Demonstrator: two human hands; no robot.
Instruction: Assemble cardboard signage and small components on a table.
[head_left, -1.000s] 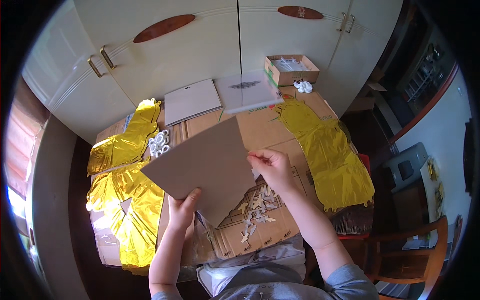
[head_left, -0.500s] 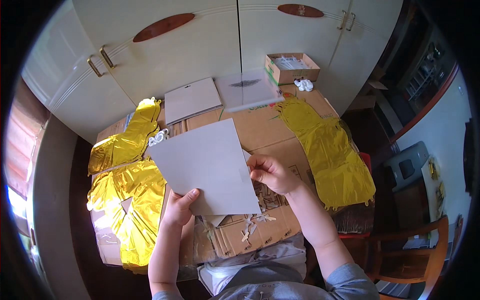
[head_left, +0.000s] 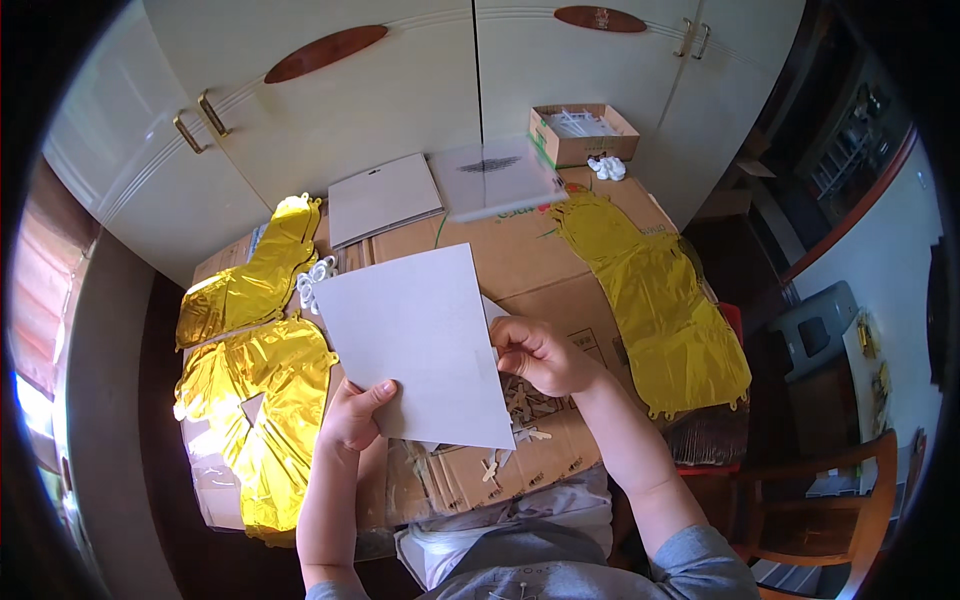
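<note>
A large pale grey cardboard sheet (head_left: pixel 415 345) is held tilted over the table in front of me. My left hand (head_left: pixel 357 412) grips its lower left edge, thumb on the face and fingers behind. Corners of another pale sheet (head_left: pixel 492 310) show behind its right side. My right hand (head_left: pixel 543 357) is at the right edge, its fingers curled and pinched together. Whatever is between those fingertips is too small or hidden to make out. Below the sheet, small pale cut scraps (head_left: pixel 520 410) lie scattered on brown cardboard (head_left: pixel 545 470).
Gold foil balloons lie flat at left (head_left: pixel 265 400) and right (head_left: pixel 660 310). Behind are stacked grey boards (head_left: pixel 385 200), a clear plastic sheet (head_left: pixel 500 180) and a box of white sticks (head_left: pixel 585 145). White rings (head_left: pixel 312 285) sit at left; a wooden chair (head_left: pixel 820 505) stands at right.
The sheet has shifted slightly right and down and tilted, its face now looking brighter. My right hand has moved slightly down, its fingers more curled. My left hand keeps its grip.
</note>
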